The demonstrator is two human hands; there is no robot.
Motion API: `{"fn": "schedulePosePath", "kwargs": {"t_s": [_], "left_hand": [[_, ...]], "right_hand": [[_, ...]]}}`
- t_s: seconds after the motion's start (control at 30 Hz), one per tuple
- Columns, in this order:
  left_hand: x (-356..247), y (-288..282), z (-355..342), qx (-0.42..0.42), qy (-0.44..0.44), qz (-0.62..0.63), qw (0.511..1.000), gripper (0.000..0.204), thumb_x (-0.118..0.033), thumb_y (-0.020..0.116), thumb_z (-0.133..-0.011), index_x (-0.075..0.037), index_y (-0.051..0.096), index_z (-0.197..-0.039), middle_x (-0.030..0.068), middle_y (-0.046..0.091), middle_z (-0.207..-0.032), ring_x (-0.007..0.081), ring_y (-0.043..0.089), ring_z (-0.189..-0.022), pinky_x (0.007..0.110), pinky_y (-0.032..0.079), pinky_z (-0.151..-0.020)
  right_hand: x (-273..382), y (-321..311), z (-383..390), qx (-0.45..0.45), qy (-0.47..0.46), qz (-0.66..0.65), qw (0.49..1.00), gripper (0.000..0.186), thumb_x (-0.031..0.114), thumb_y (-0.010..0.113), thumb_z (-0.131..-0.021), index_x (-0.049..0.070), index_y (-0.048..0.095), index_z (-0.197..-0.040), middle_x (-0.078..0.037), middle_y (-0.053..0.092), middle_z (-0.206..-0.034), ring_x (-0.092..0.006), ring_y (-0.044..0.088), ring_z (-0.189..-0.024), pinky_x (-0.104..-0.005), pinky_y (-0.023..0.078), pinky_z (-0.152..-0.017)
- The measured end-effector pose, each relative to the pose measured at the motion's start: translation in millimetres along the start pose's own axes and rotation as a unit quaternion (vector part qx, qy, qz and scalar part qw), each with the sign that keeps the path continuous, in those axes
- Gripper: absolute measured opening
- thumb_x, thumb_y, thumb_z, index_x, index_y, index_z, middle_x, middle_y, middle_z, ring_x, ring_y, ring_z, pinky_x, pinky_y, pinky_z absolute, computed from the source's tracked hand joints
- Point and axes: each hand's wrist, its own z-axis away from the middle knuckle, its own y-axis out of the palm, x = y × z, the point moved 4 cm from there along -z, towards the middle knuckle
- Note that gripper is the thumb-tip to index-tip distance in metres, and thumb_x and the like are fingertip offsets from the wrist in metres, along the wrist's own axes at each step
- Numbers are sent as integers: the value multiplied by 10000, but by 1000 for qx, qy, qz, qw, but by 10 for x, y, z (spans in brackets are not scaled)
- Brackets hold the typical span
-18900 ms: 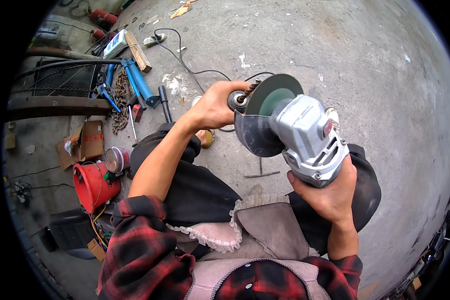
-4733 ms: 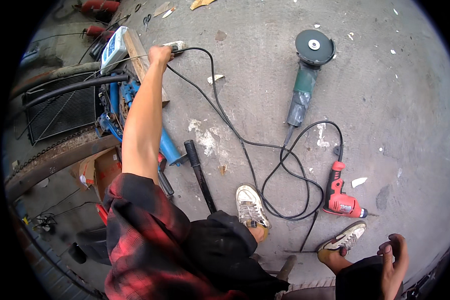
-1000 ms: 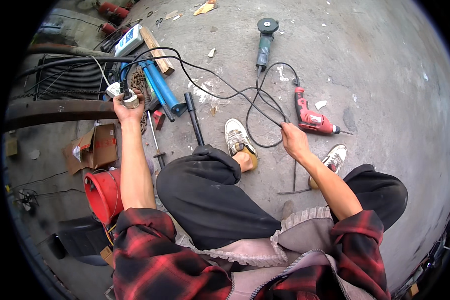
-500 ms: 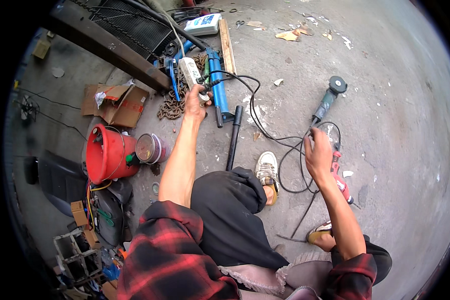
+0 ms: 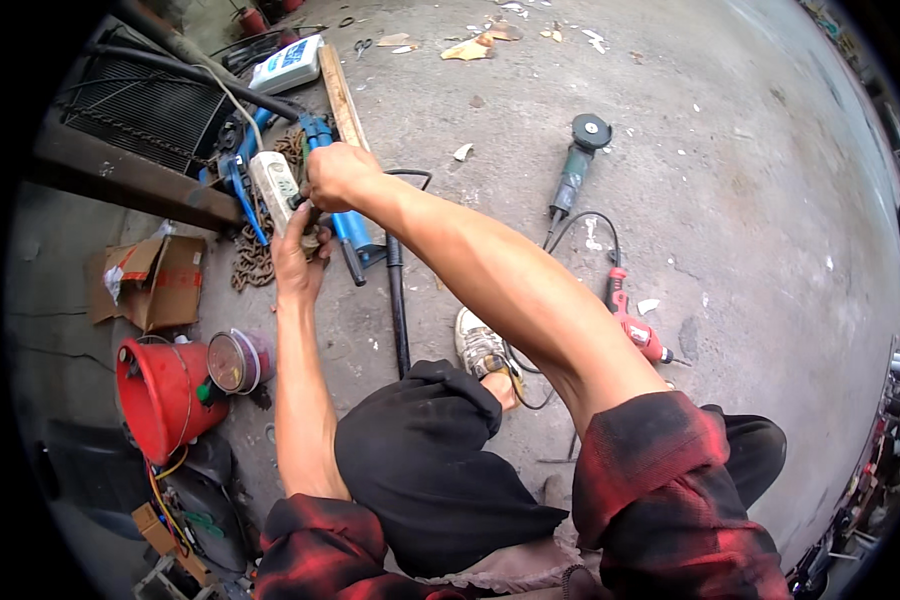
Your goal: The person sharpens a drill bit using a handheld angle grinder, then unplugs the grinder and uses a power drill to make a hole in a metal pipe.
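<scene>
A white power strip [image 5: 272, 184] is held up in my left hand [image 5: 294, 264], whose fingers wrap round its near end. Over the strip's side reaches my right hand [image 5: 344, 178], closed at a black plug [image 5: 296, 202] by the sockets. Its fingertips are partly hidden behind the hand. Black cable [image 5: 412, 173] comes out past that wrist, and my forearm covers much of its run. On the floor to the right lie a green angle grinder [image 5: 572, 172] with a disc and a red power drill [image 5: 632, 322], both corded.
Behind the strip lie a blue jack-like tool [image 5: 352, 230], a rusty chain [image 5: 253, 262] and a wooden strip [image 5: 341, 95]. A black bar [image 5: 397, 300] lies by my shoe. Left are a torn carton [image 5: 165, 280], a red bucket [image 5: 155, 395], a paint can [image 5: 235, 362] and a steel beam [image 5: 135, 178].
My right hand has gone from the cable near the grinder across to the power strip and closed at a plug. My left hand still holds the strip. The view has shifted right.
</scene>
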Motion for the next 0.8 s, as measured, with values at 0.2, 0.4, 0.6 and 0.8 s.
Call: {"fn": "schedulePosePath", "kwargs": {"t_s": [0.2, 0.4, 0.6, 0.8], "left_hand": [[-105, 168, 36, 10, 23, -65, 998, 280, -257, 682, -975, -81, 582, -1169, 5, 584, -857, 104, 544, -634, 226, 362, -448], [-2, 323, -125, -11, -12, -54, 998, 262, -276, 683, -965, -75, 583, -1099, 15, 578, -836, 120, 542, -617, 229, 347, -435], [383, -873, -145, -178, -58, 81, 979, 303, -323, 646, -976, -70, 560, -1120, 63, 592, -849, 165, 565, -645, 253, 378, -437], [426, -574, -502, -147, -58, 22, 987, 324, -311, 722, -936, -56, 582, -1080, 59, 626, -829, 178, 612, -651, 297, 464, -510]], "right_hand": [[-130, -308, 45, 19, -161, 71, 984, 188, 247, 667, -856, 168, 793, -971, -128, 764, -986, -322, 733, -958, -432, 586, -794], [-415, -512, 257, -15, -160, 106, 981, 200, 258, 667, -869, 194, 791, -1012, -120, 763, -990, -327, 730, -952, -436, 587, -790], [-2068, -2039, 980, -247, 185, 98, 946, 397, 382, 528, -1055, 45, 735, -1028, -193, 735, -1004, -353, 709, -958, -480, 534, -844], [-2697, -2284, 3249, -162, 269, 16, 949, 351, 338, 633, -1021, -6, 701, -1042, 35, 492, -702, -63, 445, -612, -270, 357, -529]]}}
